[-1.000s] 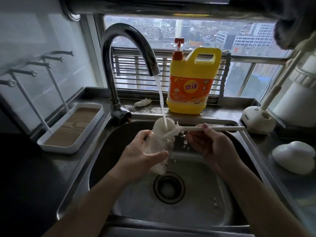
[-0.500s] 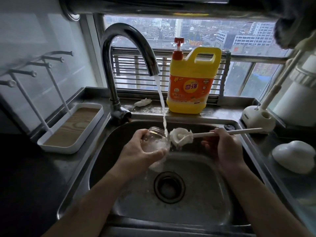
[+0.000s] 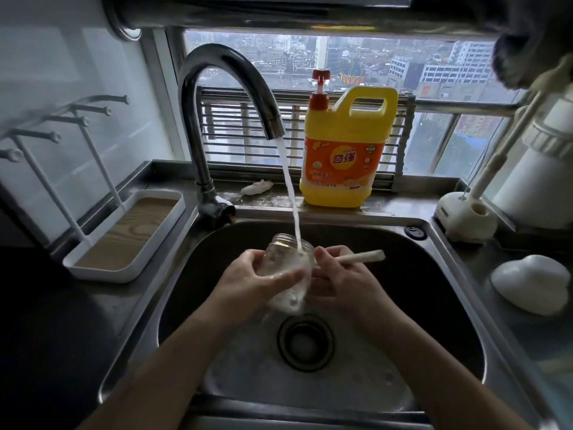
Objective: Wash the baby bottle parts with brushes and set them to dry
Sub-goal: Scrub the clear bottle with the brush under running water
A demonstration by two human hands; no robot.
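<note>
1. The left hand [image 3: 248,283] grips the clear bottle [image 3: 286,274] from the left side, with the fingers wrapped round its body and the thumb across the front.
2. The bottle is above the middle of the sink [image 3: 418,305], a little tilted, with its open mouth to the far side and up.
3. Water [image 3: 290,187] runs from the tap [image 3: 217,113] and falls into the mouth of the bottle.
4. The right hand [image 3: 338,283] is just beside the bottle on the right. Its fingers are curled round the white handle of the brush [image 3: 361,257].
5. The handle sticks out to the right of this hand. The head of the brush is hidden, so I cannot tell where it is.
6. The drain [image 3: 305,342] is below the hands, on the near side.
7. A yellow soap jug [image 3: 347,150] with a red pump stands on the far ledge, right of the tap.
8. A drying rack [image 3: 130,225] with white pegs stands left of the sink.
9. On the right counter are a white brush stand [image 3: 465,218] and, nearer, a white rounded thing [image 3: 533,287].
</note>
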